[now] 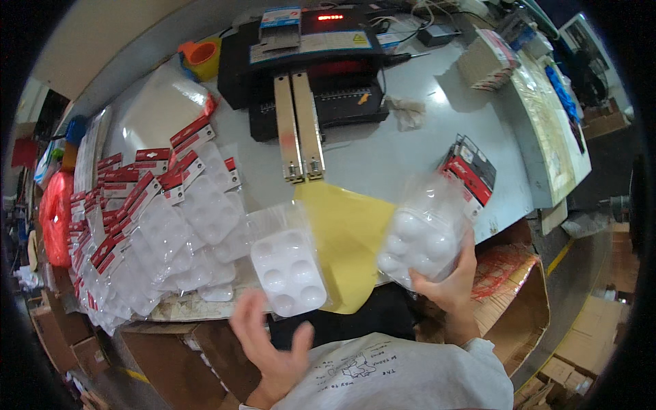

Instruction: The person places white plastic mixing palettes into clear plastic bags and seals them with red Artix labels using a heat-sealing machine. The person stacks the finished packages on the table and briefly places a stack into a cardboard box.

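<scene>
From my remote seat I see the left grip (273, 342) spread wide just beside a bagged white tray (290, 273) at the near edge of the worktop (372, 164). My right grip (447, 283) holds a clear-bagged white bundle (424, 239), its count unclear to me. Beyond, a yellow sheet (348, 239) reaches two metal rails (298, 126) fronting a black machine (342, 65).

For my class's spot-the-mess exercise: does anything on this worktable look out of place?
Yes. At left, red-carded packets lie in a jumbled, overlapping heap at mixed angles, reaching the edge of the table. A crumpled scrap also lies loose beside the black machine, looking stray.
</scene>
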A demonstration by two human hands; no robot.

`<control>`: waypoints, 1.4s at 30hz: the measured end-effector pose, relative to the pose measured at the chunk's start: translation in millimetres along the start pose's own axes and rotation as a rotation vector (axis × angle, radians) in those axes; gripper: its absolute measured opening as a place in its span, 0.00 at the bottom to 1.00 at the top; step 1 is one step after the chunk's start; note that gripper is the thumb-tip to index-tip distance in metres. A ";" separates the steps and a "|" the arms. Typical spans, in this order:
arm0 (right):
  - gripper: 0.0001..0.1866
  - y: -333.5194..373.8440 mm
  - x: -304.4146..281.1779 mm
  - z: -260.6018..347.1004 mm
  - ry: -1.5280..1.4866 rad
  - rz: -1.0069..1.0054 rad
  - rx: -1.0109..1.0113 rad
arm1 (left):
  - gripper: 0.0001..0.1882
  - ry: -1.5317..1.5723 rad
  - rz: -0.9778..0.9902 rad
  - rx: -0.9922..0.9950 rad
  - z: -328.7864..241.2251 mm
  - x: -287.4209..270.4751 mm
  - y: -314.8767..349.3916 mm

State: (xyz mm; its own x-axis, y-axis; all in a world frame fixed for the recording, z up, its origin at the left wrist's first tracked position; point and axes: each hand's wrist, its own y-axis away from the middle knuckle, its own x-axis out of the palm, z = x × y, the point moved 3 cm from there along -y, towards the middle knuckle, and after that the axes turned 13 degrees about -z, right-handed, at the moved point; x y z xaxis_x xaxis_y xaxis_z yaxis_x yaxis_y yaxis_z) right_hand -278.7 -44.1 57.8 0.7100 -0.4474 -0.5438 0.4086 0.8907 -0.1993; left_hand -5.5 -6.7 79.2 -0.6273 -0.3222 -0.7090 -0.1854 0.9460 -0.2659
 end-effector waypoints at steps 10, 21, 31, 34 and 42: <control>0.57 42.8 -5.1 47.6 -0.017 0.037 -0.414 | 0.54 0.929 0.448 0.026 -43.5 109.9 20.3; 0.38 12.3 -28.5 -17.1 -0.219 0.131 -0.033 | 0.37 1.346 0.493 -0.622 -4.8 131.7 59.5; 0.54 32.0 6.4 -34.1 -0.838 0.604 0.746 | 0.33 0.387 0.393 -0.018 -39.4 90.8 17.9; 0.49 19.6 21.4 -30.2 -0.764 0.573 0.758 | 0.32 0.368 0.286 -0.047 -22.9 30.0 2.6; 0.39 1.4 87.9 -18.2 -0.522 0.635 0.575 | 0.30 0.649 0.090 -0.633 81.0 49.6 -16.2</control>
State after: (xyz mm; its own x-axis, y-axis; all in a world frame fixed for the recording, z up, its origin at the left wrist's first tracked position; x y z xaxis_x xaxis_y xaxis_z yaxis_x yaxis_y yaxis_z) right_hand -226.1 -80.7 -5.1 0.9992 -0.0046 0.0402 -0.0163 0.8642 0.5028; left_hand 27.7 -40.9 -4.5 -0.9266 -0.3441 -0.1516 -0.3753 0.8709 0.3173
